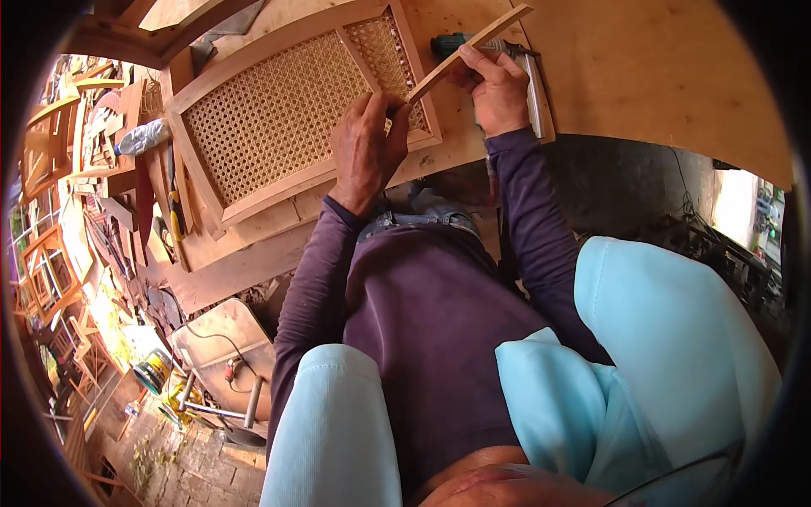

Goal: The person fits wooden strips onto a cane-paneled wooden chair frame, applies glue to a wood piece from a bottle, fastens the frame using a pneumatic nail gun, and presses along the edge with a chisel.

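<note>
A thin wooden strip (456,63) slants upward to the right, held between both hands. My left hand (367,144) pinches its lower end above the woven cane panel. My right hand (497,89) grips the strip farther up, thumb and fingers closed round it. Under my left hand lies the wood-framed cane panel (270,118), with a divider bar separating a large section from a narrower one. A green-and-black power tool (452,42) lies behind the strip, partly hidden by it and my right hand. Beside my right hand is a metal bar clamp (534,93).
The wooden workbench (659,76) extends to the right. A plastic bottle (144,137), a yellow-and-black hand tool (176,211) and wood offcuts are at the left. Below left stand a board-topped cart (224,338) and a yellow machine (179,395) with a cable nearby.
</note>
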Tool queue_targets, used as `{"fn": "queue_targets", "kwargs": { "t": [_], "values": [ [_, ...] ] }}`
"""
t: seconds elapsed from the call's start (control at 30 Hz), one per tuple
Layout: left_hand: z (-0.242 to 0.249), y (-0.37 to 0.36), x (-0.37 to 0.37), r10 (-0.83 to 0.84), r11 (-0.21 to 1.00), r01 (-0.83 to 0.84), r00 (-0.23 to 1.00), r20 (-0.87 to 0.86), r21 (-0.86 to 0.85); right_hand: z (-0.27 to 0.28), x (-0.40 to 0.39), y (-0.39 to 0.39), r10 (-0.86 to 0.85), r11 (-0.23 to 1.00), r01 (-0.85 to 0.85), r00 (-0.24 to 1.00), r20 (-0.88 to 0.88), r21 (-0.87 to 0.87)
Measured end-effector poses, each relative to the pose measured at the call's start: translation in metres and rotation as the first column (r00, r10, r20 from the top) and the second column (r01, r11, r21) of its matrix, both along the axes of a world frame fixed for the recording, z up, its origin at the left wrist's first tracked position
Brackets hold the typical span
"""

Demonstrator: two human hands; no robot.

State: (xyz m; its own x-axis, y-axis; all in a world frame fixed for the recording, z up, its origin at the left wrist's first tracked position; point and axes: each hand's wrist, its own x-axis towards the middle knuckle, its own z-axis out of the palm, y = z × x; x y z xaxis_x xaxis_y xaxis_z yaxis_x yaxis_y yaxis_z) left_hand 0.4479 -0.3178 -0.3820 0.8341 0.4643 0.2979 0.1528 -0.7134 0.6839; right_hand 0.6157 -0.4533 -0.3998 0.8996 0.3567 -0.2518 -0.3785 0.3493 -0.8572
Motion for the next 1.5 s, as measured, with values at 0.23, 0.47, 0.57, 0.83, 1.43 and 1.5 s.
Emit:
{"fn": "queue_targets", "kwargs": {
  "t": [0.23, 0.47, 0.57, 0.83, 1.43, 1.5],
  "values": [
    [-0.005, -0.006, 0.004, 0.039, 0.992, -0.038, 0.999, 0.01, -0.122, -0.002, 0.008, 0.003, 0.042, 0.999, -0.041, 0.998, 0.041, -0.008],
    [-0.014, 0.008, -0.003, 0.106, 0.694, -0.151, 0.989, -0.107, -0.704, -0.005, 0.018, 0.005, 0.095, 0.995, -0.095, 0.995, 0.041, -0.007],
    [-0.018, 0.019, -0.012, 0.131, 0.43, -0.089, 0.991, -0.036, -0.898, -0.006, 0.025, 0.007, 0.138, 0.99, -0.137, 0.99, 0.023, -0.023],
    [-0.036, 0.021, -0.026, 0.23, -0.143, 0.16, 0.965, 0.124, -0.977, -0.016, 0.044, 0.022, 0.255, 0.967, -0.255, 0.967, -0.016, -0.021],
    [-0.075, 0.018, -0.069, 0.23, 0.385, -0.093, 0.973, -0.002, -0.918, -0.063, 0.027, 0.055, 0.564, 0.687, -0.007, 0.636, 0.527, -0.727],
    [-0.079, 0.021, -0.069, 0.226, 0.362, -0.072, 0.974, 0.013, -0.929, -0.063, 0.025, 0.056, 0.611, 0.639, 0.029, 0.589, 0.529, -0.769]
  ]
}}
